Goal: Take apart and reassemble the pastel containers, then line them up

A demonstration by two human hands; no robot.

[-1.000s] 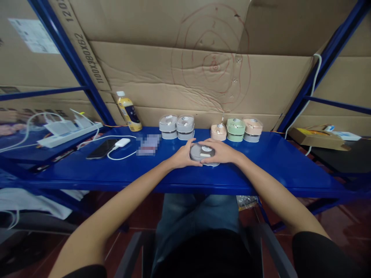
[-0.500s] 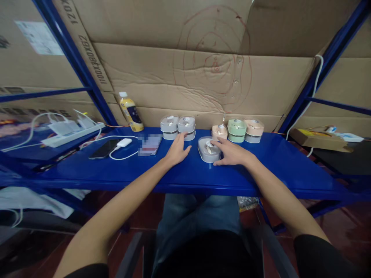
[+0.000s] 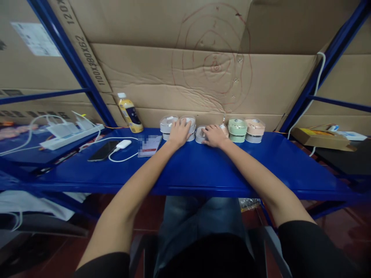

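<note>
Small lidded boxes stand in a row along the back of the blue table. My left hand (image 3: 180, 133) rests on the second grey stack, its fingers spread over the lid; another grey stack (image 3: 167, 126) is just left of it. My right hand (image 3: 213, 135) lies with fingers apart over a single grey box (image 3: 200, 135) and partly hides it. Behind that hand a pink box (image 3: 224, 130) shows in part. To the right stand a green stack (image 3: 237, 129) and a stack with a pink top (image 3: 255, 129).
A yellow bottle (image 3: 130, 114) stands at the back left. Before it are a black phone (image 3: 102, 151), a white charger (image 3: 123, 144) with cable, and a flat, partly blurred item (image 3: 150, 146). A power strip (image 3: 71, 137) lies left, an open carton (image 3: 321, 139) right.
The single grey box has moved back into the row with my right hand. My left hand has moved forward onto the second grey stack.
</note>
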